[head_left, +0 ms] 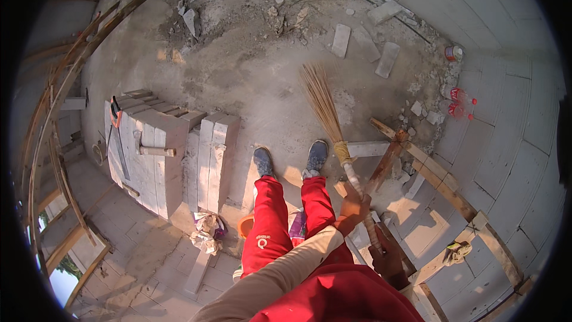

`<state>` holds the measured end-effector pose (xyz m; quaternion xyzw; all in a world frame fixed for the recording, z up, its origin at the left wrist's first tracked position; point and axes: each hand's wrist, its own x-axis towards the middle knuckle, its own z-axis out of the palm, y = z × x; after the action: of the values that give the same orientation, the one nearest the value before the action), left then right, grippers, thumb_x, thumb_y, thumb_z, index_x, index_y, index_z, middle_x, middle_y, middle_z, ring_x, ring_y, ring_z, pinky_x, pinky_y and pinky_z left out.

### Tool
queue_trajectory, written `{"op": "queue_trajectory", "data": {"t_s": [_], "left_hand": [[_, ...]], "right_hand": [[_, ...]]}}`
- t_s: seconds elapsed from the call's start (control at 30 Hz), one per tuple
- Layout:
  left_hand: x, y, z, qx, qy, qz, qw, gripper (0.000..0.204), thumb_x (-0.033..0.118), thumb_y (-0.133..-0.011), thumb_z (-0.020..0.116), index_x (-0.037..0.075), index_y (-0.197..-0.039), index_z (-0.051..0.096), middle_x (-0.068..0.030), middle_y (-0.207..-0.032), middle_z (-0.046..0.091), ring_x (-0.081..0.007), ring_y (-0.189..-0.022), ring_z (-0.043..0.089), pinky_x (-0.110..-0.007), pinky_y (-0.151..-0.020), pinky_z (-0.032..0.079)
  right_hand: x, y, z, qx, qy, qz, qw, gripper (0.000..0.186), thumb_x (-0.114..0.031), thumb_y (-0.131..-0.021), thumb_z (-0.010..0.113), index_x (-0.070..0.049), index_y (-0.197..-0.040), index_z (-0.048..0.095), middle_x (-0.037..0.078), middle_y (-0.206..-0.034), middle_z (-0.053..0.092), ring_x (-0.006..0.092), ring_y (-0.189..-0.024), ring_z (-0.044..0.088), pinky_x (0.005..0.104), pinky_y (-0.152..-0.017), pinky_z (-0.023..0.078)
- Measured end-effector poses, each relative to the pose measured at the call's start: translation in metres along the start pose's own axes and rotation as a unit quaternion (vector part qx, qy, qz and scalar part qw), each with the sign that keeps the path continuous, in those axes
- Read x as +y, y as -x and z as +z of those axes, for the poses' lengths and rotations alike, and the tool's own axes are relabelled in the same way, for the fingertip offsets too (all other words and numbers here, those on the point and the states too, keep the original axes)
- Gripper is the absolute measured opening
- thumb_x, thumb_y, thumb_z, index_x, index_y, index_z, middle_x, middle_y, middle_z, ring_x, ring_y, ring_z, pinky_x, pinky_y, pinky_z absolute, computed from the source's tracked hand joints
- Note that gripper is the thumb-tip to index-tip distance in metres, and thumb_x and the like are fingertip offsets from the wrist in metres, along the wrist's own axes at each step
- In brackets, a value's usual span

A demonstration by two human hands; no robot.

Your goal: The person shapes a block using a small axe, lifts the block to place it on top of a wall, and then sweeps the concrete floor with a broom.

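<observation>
A long broom with stiff straw-coloured bristles slants from my right side out over the dusty concrete floor. My left hand reaches across my body and is closed round the pale wrapped part of its handle. Lower on the same handle, nearer my body, my right hand is closed too, partly in shadow. The bristle tips fan out ahead of my shoes, low over the floor; whether they touch it I cannot tell.
Stacked pale blocks on the left carry a handsaw and a hammer. A wooden frame stands close on my right. Rubble and loose blocks lie ahead; crushed plastic bottles lie by the right wall.
</observation>
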<state>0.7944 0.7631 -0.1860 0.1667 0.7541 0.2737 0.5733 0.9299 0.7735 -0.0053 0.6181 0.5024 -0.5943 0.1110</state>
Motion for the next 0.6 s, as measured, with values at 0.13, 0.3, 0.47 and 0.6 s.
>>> {"op": "queue_trajectory", "data": {"t_s": [0.13,0.3,0.47,0.6], "left_hand": [[-0.072,-0.025,-0.086,0.088,-0.016,-0.090,0.992,0.066,0.031,-0.091,0.065,-0.011,-0.128,0.030,-0.0319,-0.097,0.069,-0.0496,-0.094,0.070,-0.053,-0.083,0.055],[-0.055,-0.159,-0.047,-0.034,-0.048,-0.147,0.987,0.064,0.030,-0.095,0.066,-0.010,-0.127,0.028,-0.0309,-0.095,0.069,-0.0417,-0.073,0.074,-0.045,-0.054,0.059],[-0.009,-0.079,0.014,-0.045,-0.081,0.047,0.995,0.086,0.039,-0.093,0.066,-0.008,-0.150,0.022,-0.0371,-0.114,0.067,-0.0518,-0.107,0.067,-0.054,-0.093,0.053],[-0.028,-0.024,-0.046,0.085,0.081,0.024,0.993,0.077,0.033,-0.090,0.069,0.000,-0.146,0.028,-0.0360,-0.099,0.069,-0.0542,-0.094,0.068,-0.056,-0.082,0.055]], "right_hand": [[0.011,-0.073,0.048,-0.111,0.040,-0.136,0.984,0.060,-0.019,-0.096,0.069,-0.011,-0.153,0.052,0.007,-0.094,0.071,0.0139,-0.080,0.066,0.0307,-0.075,0.055],[-0.011,-0.137,0.068,-0.076,-0.158,0.109,0.979,0.066,-0.015,-0.099,0.061,-0.017,-0.161,0.040,-0.004,-0.066,0.048,0.0057,-0.046,0.043,0.0278,-0.041,0.039],[-0.025,-0.042,0.034,0.017,-0.157,0.090,0.983,0.069,-0.005,-0.097,0.057,-0.012,-0.162,0.036,-0.001,-0.075,0.057,0.0053,-0.048,0.047,0.0261,-0.040,0.041],[-0.078,-0.011,0.031,-0.104,-0.037,0.010,0.994,0.069,-0.009,-0.098,0.058,-0.012,-0.162,0.034,0.003,-0.087,0.064,0.0094,-0.059,0.056,0.0281,-0.054,0.049]]}}
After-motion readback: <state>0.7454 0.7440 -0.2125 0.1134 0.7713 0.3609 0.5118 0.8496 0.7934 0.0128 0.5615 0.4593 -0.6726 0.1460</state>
